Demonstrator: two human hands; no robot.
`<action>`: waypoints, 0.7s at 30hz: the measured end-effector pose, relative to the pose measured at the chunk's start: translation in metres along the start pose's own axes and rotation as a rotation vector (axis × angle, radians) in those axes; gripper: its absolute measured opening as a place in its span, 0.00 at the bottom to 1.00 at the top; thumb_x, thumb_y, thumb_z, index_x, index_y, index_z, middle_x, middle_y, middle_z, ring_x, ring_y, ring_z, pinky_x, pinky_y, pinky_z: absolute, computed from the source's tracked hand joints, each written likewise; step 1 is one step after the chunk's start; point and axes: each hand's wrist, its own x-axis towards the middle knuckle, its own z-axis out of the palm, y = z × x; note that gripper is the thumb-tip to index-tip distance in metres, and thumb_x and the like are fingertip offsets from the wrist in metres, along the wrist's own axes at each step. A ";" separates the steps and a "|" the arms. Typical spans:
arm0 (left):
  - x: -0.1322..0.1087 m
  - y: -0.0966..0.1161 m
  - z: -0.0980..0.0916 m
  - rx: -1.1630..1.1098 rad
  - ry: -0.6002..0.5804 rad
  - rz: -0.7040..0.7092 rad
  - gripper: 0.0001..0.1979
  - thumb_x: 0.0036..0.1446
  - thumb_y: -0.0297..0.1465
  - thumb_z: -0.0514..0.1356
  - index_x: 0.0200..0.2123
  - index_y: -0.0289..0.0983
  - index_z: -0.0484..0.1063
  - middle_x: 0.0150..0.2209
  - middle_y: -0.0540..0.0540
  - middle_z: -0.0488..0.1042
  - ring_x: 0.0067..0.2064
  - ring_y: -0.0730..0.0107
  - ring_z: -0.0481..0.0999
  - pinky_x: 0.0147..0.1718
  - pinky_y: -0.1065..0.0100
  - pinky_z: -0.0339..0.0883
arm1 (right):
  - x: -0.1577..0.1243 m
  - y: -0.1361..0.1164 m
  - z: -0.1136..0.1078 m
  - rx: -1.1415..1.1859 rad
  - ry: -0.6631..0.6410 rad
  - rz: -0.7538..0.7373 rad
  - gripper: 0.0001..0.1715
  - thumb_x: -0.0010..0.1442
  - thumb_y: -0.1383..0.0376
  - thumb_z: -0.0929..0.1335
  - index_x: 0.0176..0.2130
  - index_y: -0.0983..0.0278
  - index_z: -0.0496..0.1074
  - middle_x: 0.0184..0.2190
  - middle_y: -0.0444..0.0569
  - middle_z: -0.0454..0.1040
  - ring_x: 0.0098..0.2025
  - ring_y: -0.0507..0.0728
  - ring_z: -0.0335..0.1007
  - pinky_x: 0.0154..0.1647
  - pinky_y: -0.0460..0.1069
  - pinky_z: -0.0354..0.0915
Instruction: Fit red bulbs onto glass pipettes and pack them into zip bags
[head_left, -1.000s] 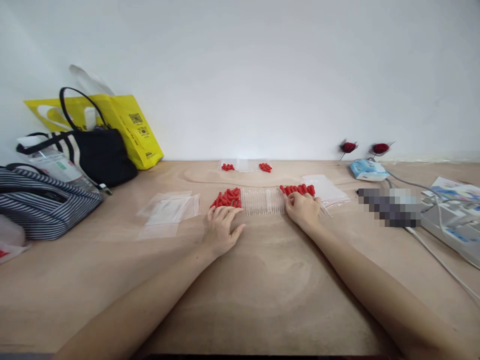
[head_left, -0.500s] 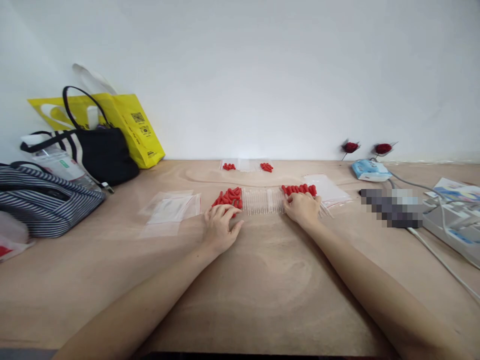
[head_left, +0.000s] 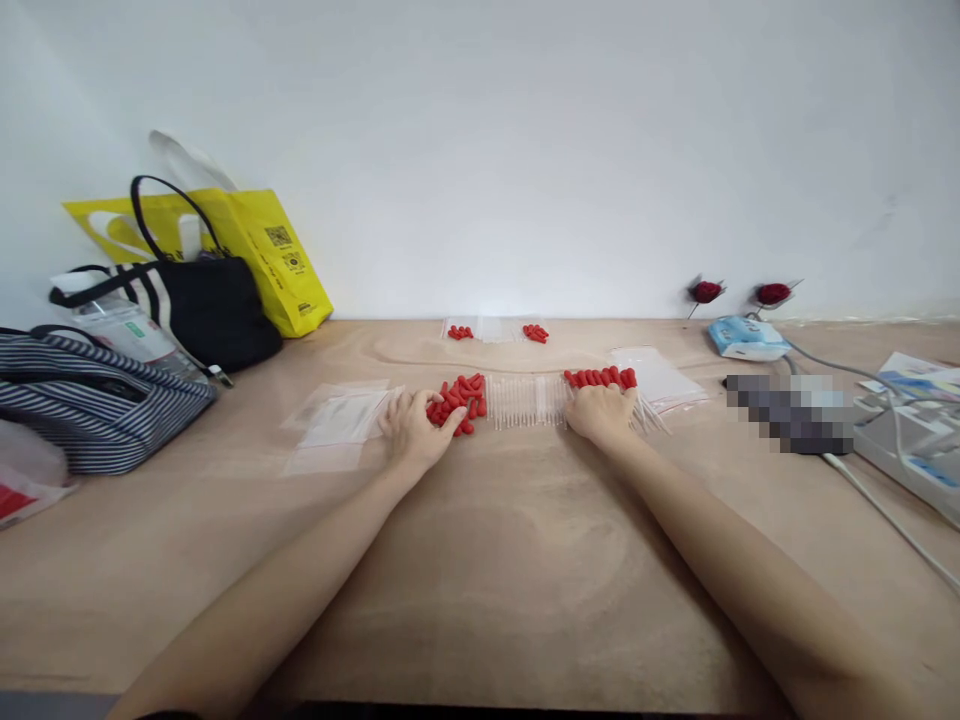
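Observation:
A row of clear plastic tubes (head_left: 525, 401) lies on the wooden table (head_left: 525, 560), with a heap of small red caps (head_left: 460, 394) at its left end and a line of red caps (head_left: 600, 377) at its right end. My left hand (head_left: 409, 431) rests beside the left heap, its fingers spread and its fingertips touching the caps. My right hand (head_left: 602, 413) lies palm down on the right end of the tubes, fingers curled over them just below the red line. Small clear zip bags (head_left: 337, 420) lie under and left of my left hand.
More clear bags (head_left: 654, 378) lie right of the tubes, and a bag with red caps (head_left: 495, 331) sits near the wall. A black handbag (head_left: 206, 305), yellow bag (head_left: 255, 250) and striped bag (head_left: 90, 395) stand left. A blue-white device (head_left: 746, 337), cables and papers (head_left: 911, 400) lie right.
My left hand has slid left and forward, from below the red heap to its left side, its fingertips now on the caps. My right hand has stayed on the tubes.

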 end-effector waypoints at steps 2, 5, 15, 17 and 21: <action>0.004 -0.001 0.001 0.022 0.011 0.016 0.16 0.46 0.46 0.58 0.31 0.41 0.69 0.39 0.44 0.67 0.48 0.53 0.62 0.44 0.54 0.53 | -0.002 0.002 -0.003 0.001 -0.008 -0.006 0.18 0.54 0.65 0.59 0.35 0.70 0.74 0.38 0.61 0.72 0.43 0.65 0.63 0.43 0.58 0.47; 0.007 -0.001 0.005 0.039 0.031 0.033 0.16 0.46 0.47 0.58 0.29 0.41 0.70 0.37 0.44 0.67 0.45 0.54 0.64 0.44 0.54 0.52 | -0.008 0.009 -0.010 0.001 -0.015 -0.040 0.19 0.56 0.63 0.58 0.34 0.70 0.73 0.38 0.61 0.72 0.43 0.65 0.63 0.42 0.58 0.48; 0.010 0.002 0.010 0.029 0.079 0.060 0.13 0.47 0.43 0.59 0.26 0.40 0.69 0.35 0.45 0.68 0.44 0.57 0.65 0.44 0.56 0.52 | -0.056 0.033 -0.001 0.081 0.256 -0.624 0.10 0.57 0.64 0.62 0.29 0.65 0.69 0.30 0.52 0.72 0.36 0.60 0.61 0.33 0.51 0.51; 0.009 0.002 0.009 0.040 0.089 0.060 0.12 0.48 0.42 0.58 0.26 0.39 0.69 0.35 0.45 0.68 0.43 0.57 0.65 0.43 0.56 0.52 | -0.062 0.036 0.002 0.110 0.273 -0.704 0.09 0.57 0.64 0.62 0.28 0.65 0.69 0.29 0.51 0.71 0.35 0.59 0.60 0.33 0.51 0.50; 0.008 -0.001 0.007 0.051 0.099 0.050 0.11 0.50 0.41 0.57 0.28 0.39 0.70 0.34 0.45 0.68 0.43 0.56 0.65 0.44 0.56 0.53 | -0.065 0.040 0.006 0.188 0.246 -0.801 0.09 0.58 0.64 0.62 0.29 0.65 0.68 0.28 0.50 0.70 0.34 0.57 0.59 0.34 0.50 0.51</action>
